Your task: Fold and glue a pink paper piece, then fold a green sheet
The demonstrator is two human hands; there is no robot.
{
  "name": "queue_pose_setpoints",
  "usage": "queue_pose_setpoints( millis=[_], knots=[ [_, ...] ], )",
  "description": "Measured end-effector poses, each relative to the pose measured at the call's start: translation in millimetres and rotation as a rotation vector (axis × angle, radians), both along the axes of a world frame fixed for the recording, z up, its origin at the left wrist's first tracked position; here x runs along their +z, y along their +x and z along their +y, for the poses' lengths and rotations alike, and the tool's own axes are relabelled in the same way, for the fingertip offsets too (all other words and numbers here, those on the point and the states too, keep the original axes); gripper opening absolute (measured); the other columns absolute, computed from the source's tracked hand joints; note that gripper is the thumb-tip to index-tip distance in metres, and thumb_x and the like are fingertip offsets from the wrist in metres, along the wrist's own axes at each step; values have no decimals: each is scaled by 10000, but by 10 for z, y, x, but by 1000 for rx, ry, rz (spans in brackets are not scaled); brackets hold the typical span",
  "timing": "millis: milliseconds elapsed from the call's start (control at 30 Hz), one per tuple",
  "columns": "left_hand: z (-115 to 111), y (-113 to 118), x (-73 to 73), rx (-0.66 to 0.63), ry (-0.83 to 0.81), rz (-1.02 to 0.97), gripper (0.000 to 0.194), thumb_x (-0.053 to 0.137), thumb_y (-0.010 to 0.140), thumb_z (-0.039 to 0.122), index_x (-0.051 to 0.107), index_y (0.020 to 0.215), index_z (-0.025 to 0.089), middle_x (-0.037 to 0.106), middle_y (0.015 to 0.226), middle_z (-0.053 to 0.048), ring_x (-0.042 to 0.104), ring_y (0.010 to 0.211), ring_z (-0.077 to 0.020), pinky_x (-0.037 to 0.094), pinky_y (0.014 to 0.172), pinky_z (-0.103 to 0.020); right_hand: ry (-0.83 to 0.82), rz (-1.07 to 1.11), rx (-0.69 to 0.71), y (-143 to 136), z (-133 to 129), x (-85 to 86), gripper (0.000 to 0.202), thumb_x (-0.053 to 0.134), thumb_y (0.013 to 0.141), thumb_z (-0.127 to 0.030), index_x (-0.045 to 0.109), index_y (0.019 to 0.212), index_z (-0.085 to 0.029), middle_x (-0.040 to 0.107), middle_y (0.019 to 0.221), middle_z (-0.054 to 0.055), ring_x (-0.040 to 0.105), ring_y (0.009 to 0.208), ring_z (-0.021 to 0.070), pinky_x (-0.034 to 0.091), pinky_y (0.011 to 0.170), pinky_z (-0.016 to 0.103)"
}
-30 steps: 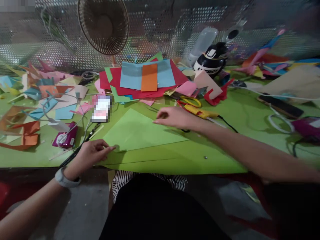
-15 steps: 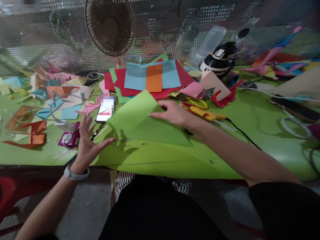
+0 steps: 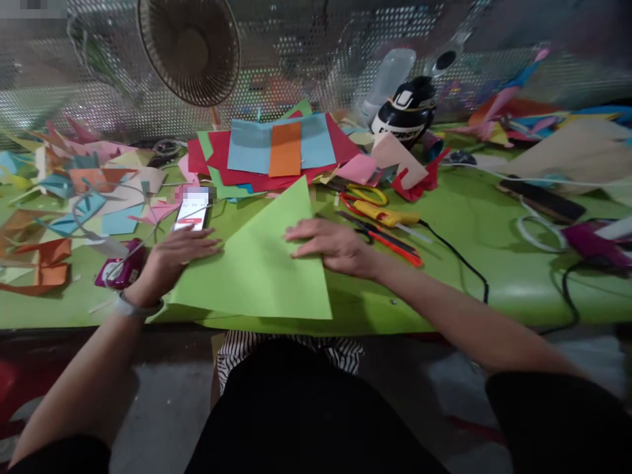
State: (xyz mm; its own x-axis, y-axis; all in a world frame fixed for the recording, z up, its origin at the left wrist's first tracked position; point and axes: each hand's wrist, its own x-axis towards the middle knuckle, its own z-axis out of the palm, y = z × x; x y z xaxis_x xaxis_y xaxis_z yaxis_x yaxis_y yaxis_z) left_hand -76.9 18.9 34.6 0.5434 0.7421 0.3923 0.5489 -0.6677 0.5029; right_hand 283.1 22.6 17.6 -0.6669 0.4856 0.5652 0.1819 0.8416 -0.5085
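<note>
A light green paper sheet (image 3: 261, 276) lies at the table's front edge, one corner pointing away from me. My right hand (image 3: 340, 247) rests on its right part, fingers a little apart and stretched over the paper. At the sheet's left edge is my left hand (image 3: 175, 257), palm down with fingers extended, beside a lit phone (image 3: 193, 209). Neither hand grips anything. Red-handled scissors (image 3: 395, 249) and a yellow glue gun (image 3: 385, 214) lie to the right of my right hand.
Red, blue and orange papers (image 3: 285, 150) are stacked at the back below a fan (image 3: 190, 49). Cut scraps (image 3: 118, 217) cover the left side. A black helmet-like object (image 3: 407, 112) and a dark slab (image 3: 543, 197) are on the right.
The green sheet has come down nearer the front edge and turned. My left hand has lowered from the air onto its left side. Red-handled scissors now show. The view has shifted right.
</note>
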Motion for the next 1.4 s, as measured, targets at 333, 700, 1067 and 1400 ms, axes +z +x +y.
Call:
queue_pose_setpoints(
  millis=[333, 700, 1067, 1400],
  knots=[
    [-340, 54, -200, -425, -94, 395, 599, 593, 867, 249, 474, 1452, 286, 437, 1526, -64, 400, 1427, -273, 358, 1174, -507, 14, -416, 4, 313, -115, -667, 560, 488, 820, -32, 592, 1341, -210, 487, 1485, 97, 417, 1415, 188, 310, 1189, 496],
    [-462, 52, -270, -387, -48, 311, 557, 584, 877, 209, 514, 1424, 289, 581, 1411, -69, 528, 1330, -277, 462, 1109, -500, 63, -567, -63, 311, 52, -500, 489, 510, 893, -181, 561, 1378, -174, 475, 1496, 126, 439, 1404, 225, 334, 1174, 486],
    [-555, 106, -291, -133, -69, 116, 180, 560, 952, 291, 718, 1000, 220, 773, 1028, -49, 731, 971, -191, 597, 922, -369, -169, -224, -129, 305, -334, -596, 216, 554, 933, -284, 733, 1046, -246, 722, 1200, 70, 660, 1128, 219, 469, 1027, 480],
    [-269, 246, -433, 381, -19, 300, 360, 536, 925, 470, 586, 686, 206, 602, 707, -21, 551, 601, -135, 415, 555, -285, -378, -179, -616, -77, -154, -471, 412, 515, 919, -502, 394, 642, -222, 457, 682, -5, 417, 621, 139, 322, 598, 304]
  ],
)
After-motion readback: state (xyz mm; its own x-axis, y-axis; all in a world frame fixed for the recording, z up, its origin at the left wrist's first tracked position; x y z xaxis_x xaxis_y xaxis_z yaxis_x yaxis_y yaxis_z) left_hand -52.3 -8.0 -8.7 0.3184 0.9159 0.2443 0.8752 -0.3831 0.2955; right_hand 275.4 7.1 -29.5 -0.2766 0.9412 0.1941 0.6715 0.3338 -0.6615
